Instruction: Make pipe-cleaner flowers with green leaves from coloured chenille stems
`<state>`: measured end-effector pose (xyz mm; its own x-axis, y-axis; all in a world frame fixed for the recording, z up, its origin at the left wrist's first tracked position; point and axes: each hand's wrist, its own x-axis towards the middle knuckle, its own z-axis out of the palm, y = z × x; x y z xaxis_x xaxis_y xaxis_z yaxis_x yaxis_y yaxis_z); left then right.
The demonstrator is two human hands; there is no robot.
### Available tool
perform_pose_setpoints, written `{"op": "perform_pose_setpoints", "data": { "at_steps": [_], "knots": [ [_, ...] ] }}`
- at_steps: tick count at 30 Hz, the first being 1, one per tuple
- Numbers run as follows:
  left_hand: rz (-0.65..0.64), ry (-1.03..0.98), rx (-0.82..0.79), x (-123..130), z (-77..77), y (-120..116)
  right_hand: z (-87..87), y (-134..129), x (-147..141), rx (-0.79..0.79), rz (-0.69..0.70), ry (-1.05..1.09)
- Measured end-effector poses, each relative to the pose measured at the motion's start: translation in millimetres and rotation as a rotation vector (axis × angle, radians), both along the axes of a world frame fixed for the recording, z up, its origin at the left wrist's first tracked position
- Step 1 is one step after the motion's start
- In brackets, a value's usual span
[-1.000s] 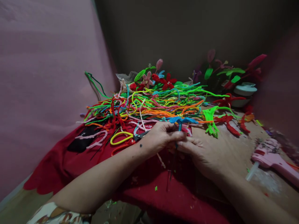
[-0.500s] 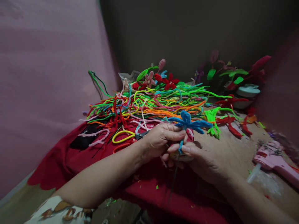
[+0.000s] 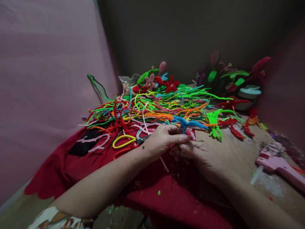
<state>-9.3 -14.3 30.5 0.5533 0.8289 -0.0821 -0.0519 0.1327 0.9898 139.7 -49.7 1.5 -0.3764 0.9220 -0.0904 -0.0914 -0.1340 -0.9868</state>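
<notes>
Centrally, as I view it from my remote post, a blue flower [image 3: 189,124] stands just above the fingers of the left hand [image 3: 164,139], its petals spread sideways and its stem [image 3: 184,130] running downward, near upright, into the grip. The left hand is nearer the flower head: its thumb and forefinger are pinched together on the stem. The right hand [image 3: 202,156] lies lower and just beside it, its fingers drawn together on what I judge to be the lower stem, though that contact is partly hidden from me. I take this order of the hands along the upright axis as the governing relation. Materials: the flower is matt and fuzzy, with lobed petals; the heaped strands [image 3: 162,115] behind share that pile in green, orange, pink and yellow. I further note scissors [image 3: 140,140] with smooth looped handles just beside the left wrist, a pink glue gun [image 3: 274,159] with a translucent stick [image 3: 257,175], a whitish-smeared brown board [image 3: 238,156] and red cloth [image 3: 147,197] with a scalloped edge
</notes>
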Motion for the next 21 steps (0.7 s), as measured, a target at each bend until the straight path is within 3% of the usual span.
{"op": "perform_pose_setpoints", "data": {
  "at_steps": [6,11,16,21],
  "knots": [
    [-0.127,-0.054,-0.100,-5,-2.1,2,-10.5,1,-1,-0.070,0.148,0.188],
    [-0.159,-0.143,-0.284,-6,-7.2,3,-5.8,-2,-1,-0.113,0.213,0.263],
    [-0.238,-0.204,-0.262,-8,-13.3,7,-2.9,-6,-2,-0.135,0.186,0.313],
    [-0.181,-0.165,-0.177,-5,-8.2,7,-9.1,0,-1,-0.124,0.062,0.268]
  ]
}}
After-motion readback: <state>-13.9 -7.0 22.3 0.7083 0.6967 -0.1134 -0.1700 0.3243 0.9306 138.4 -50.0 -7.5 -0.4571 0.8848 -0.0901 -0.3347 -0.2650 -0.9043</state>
